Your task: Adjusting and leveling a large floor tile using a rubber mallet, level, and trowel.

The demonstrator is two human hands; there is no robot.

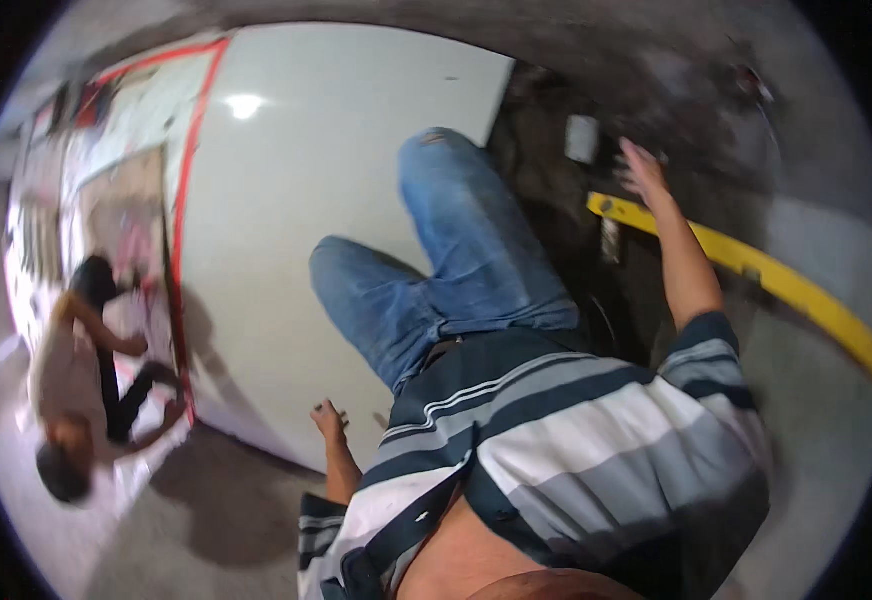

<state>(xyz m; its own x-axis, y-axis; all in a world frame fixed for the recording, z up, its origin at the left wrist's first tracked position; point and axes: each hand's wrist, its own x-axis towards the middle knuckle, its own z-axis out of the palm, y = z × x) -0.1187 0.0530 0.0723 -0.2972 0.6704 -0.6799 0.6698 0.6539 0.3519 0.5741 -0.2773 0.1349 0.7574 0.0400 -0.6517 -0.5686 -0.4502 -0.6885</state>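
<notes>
Head view, looking down past my striped shirt (pixel 576 440) and blue jeans (pixel 496 240): my left hand (pixel 330 418) is low beside my hip, its fingers loosely bent and apart, gripping nothing that I can see. Behind it lies the lower part of a broad white panel (pixel 276 180); whether my fingers touch it, I cannot tell. My right arm reaches out to the other side, and my right hand (pixel 641 175) is spread and bare, just beyond the near end of a long yellow bar (pixel 786 285) that runs away to the right rim. A small white block (pixel 583 138) sits near those fingers, on the dark ground. My bent knees overlap the panel, whose left side carries a red strip (pixel 188 170). Past that strip, well apart from me, a co-worker (pixel 66 370) bends low, one hand near its lower end.
</notes>
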